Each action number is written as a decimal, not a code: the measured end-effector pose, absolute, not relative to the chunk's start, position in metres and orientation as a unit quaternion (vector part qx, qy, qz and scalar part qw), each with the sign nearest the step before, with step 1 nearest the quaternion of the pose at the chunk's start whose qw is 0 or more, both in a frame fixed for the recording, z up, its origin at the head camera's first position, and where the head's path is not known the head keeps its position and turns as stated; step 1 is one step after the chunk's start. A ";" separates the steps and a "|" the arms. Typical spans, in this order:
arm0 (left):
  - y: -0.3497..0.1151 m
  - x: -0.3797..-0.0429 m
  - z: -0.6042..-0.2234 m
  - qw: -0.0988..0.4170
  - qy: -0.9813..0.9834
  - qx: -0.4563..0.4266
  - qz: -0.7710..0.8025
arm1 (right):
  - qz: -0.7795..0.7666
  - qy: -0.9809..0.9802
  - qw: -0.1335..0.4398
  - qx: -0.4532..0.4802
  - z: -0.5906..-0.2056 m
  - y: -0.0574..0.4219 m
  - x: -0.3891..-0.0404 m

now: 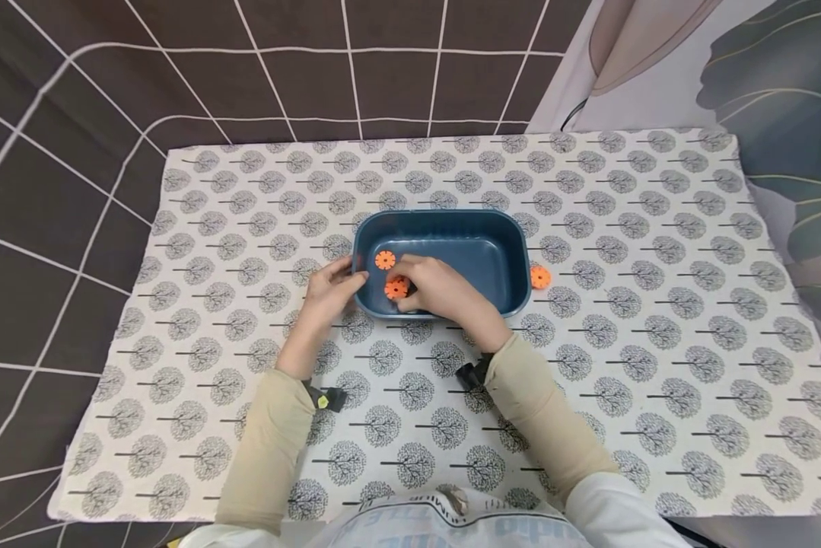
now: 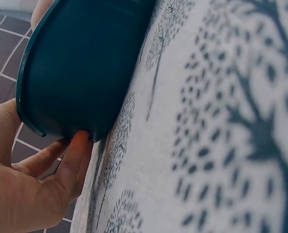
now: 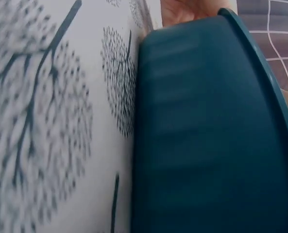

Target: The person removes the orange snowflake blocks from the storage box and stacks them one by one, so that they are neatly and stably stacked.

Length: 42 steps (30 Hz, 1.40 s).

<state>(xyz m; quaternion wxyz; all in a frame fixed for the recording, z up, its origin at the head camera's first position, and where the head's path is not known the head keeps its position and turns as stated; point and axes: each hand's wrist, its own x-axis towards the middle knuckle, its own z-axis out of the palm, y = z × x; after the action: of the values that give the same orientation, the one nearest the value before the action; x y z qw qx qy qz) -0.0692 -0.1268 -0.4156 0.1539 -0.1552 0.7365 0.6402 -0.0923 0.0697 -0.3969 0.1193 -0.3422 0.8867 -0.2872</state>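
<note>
A dark blue plastic basin [image 1: 451, 262] stands on the table. At its left end my left hand [image 1: 331, 289] grips the wall, thumb over the rim and fingers against the outside, as the left wrist view also shows. My right hand [image 1: 437, 285] reaches inside the basin over the front rim, with thumb and fingers pinching an orange notched disc [image 1: 396, 288] near the left end. Just behind it, another orange disc [image 1: 385, 260] lies in the basin. In the right wrist view the basin's outer wall [image 3: 207, 126] hides the right fingers.
One more orange disc [image 1: 540, 277] lies on the cloth outside, close to the basin's right end. A tree-patterned tablecloth [image 1: 657, 304] covers the table. Dark tiled-pattern fabric [image 1: 396, 84] rises behind and at the left, and a curtain [image 1: 787, 137] hangs at the right.
</note>
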 end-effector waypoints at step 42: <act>-0.127 -0.070 -0.414 0.165 0.740 -0.161 0.632 | -0.362 0.865 -0.039 -0.344 -0.393 0.194 -0.085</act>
<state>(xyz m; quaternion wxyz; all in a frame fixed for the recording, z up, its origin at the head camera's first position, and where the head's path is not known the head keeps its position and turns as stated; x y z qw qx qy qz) -0.0698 -0.1275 -0.4139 0.1649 -0.1611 0.7397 0.6322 -0.0848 0.1937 -0.3926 -0.0395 -0.3444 0.8652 -0.3624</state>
